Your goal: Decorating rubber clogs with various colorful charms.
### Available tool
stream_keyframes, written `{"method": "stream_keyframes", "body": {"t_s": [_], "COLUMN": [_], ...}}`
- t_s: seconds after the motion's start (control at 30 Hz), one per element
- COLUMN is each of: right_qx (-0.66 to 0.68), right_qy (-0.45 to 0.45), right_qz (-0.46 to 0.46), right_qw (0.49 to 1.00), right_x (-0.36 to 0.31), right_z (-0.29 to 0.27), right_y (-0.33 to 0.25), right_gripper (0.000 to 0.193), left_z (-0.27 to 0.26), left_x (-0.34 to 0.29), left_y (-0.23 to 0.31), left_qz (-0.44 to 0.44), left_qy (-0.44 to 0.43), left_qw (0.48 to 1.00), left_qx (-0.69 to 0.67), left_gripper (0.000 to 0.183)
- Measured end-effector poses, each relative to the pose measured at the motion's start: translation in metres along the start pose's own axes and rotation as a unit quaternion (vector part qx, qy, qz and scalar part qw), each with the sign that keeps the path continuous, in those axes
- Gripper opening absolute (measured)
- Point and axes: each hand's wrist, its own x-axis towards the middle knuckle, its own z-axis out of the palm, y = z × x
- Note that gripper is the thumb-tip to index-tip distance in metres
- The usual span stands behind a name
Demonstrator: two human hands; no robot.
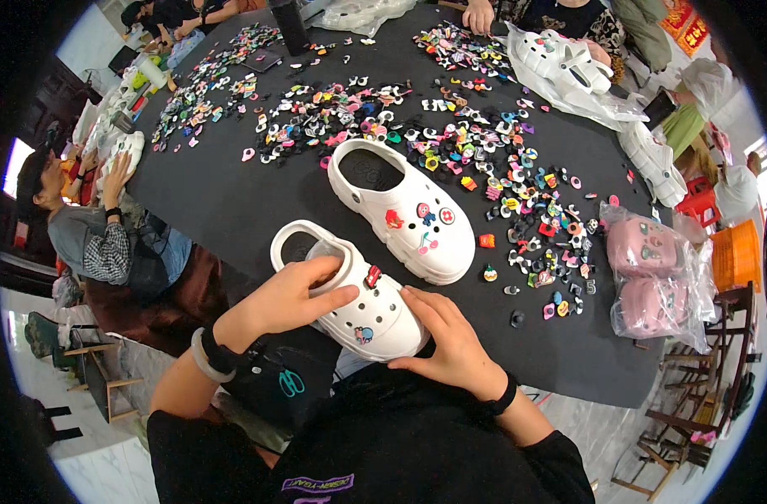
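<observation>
Nearer white clog point(371, 311) sits between both hands at the black table's point(577, 365) near edge; left hand point(278, 301) clamped on its ankle-opening side, right hand point(457, 346) gripping the toe, thumb and forefinger spread around it. Left's lower fingers hidden, their placement can't be told; insole partly covered.

L fisheye head cam, downward view, hands point(447, 343) v. close

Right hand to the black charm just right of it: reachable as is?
Likely yes: the black charm sits close on the table, nothing visible between it and the right hand, though that hand would first need to release the near clog.
</observation>
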Motion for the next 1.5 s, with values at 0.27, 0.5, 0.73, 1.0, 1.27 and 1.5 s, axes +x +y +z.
{"method": "stream_keyframes", "body": {"t_s": [0.27, 0.5, 0.73, 1.0, 1.27, 1.5], "right_qx": [-0.01, 0.029, 0.044, 0.081, 0.055, 0.056], "right_qy": [0.054, -0.005, 0.018, 0.088, 0.113, 0.128], "right_qz": [-0.056, -0.054, -0.021, -0.011, -0.018, 0.003], "right_qw": [0.997, 0.998, 0.999, 0.993, 0.992, 0.99], "right_x": [0.026, 0.036, 0.02, 0.012, -0.018, -0.038], "right_z": [0.029, 0.043, 0.005, -0.032, -0.038, -0.052], "right_y": [-0.019, -0.014, 0.003, 0.001, 0.003, 0.011], "right_gripper": [0.082, 0.066, 0.045, 0.021, 0.017, 0.016], "left_z": [-0.014, -0.03, -0.038, -0.04, -0.04, -0.034], "left_x": [-0.017, -0.021, -0.013, 0.072, 0.127, 0.068], "left_y": [0.027, -0.044, -0.01, 0.049, 0.025, 0.033], "left_qz": [0.075, 0.06, 0.05, 0.223, -0.007, 0.107], "left_qy": [0.123, 0.16, 0.222, 0.126, -0.131, -0.112], "left_qw": [0.968, 0.963, 0.966, 0.93, 0.982, 0.956], "left_qx": [0.207, 0.207, 0.121, 0.263, 0.135, 0.249], "left_gripper": [0.024, 0.027, 0.029, 0.04, 0.036, 0.037]}}
